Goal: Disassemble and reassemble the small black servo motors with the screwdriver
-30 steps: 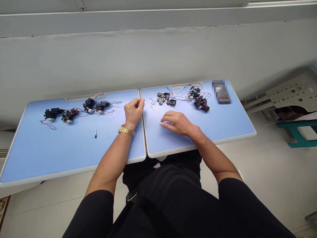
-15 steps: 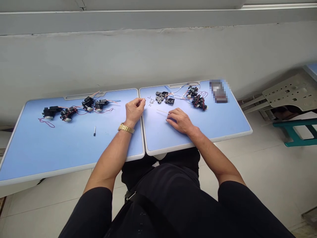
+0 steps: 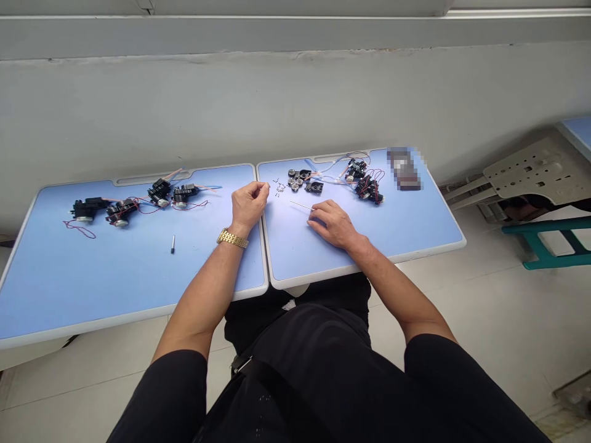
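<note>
My left hand (image 3: 248, 206), with a gold watch on its wrist, rests near the seam between two table tops. Its thumb and forefinger are pinched together, and whatever is between them is too small to make out. My right hand (image 3: 336, 225) is closed around a screwdriver (image 3: 301, 205); only the thin metal shaft shows, pointing left, while the handle is hidden in the palm. Small loose screws (image 3: 280, 188) lie scattered just beyond the shaft's tip. Behind them are several round silver-and-black parts (image 3: 294, 183) and black plastic housings (image 3: 314, 187).
Black motor assemblies with wires (image 3: 184, 195) lie on the left table (image 3: 115, 271); similar wired assemblies (image 3: 368, 189) sit at the right. A small pen-like tool (image 3: 173, 244) lies on the left table. A blurred dark object (image 3: 405, 168) occupies the far right corner. The wall borders the back.
The view has shifted slightly, moving the whole scene a little left in the picture. Both hands keep nearly the same pose and place over the table.
</note>
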The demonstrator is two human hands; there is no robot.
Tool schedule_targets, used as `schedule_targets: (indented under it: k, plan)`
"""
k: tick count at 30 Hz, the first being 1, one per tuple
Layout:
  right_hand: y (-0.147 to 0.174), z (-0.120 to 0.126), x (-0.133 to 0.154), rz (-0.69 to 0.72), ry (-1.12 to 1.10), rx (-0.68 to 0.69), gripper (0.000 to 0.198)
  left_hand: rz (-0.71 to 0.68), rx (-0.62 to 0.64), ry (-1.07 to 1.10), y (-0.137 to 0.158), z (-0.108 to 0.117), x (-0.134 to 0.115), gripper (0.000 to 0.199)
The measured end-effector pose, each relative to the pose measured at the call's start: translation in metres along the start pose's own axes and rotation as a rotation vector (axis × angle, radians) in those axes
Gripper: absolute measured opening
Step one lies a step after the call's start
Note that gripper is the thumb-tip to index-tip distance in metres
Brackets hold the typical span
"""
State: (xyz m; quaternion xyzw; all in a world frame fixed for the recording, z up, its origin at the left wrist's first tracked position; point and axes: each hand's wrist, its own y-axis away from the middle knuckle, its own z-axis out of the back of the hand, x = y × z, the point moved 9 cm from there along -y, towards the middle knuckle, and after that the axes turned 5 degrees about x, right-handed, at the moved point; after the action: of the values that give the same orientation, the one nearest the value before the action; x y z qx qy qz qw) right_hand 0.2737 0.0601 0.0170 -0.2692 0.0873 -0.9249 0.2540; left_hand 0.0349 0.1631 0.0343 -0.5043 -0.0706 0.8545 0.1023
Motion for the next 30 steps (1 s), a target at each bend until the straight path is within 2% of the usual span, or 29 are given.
schedule_targets:
  k: [9,30]
  plan:
    - [-0.0007,-0.0028,-0.0023,-0.026,0.035,0.041,0.02,0.016,0.005,0.011,-0.0005,-0.0003,-0.0025,0.026]
    - [0.0012,-0.0014,-0.001,-0.004,0.065,-0.002,0.019,0.01,0.004,0.023,0.0001,0.0008,-0.0052,0.027]
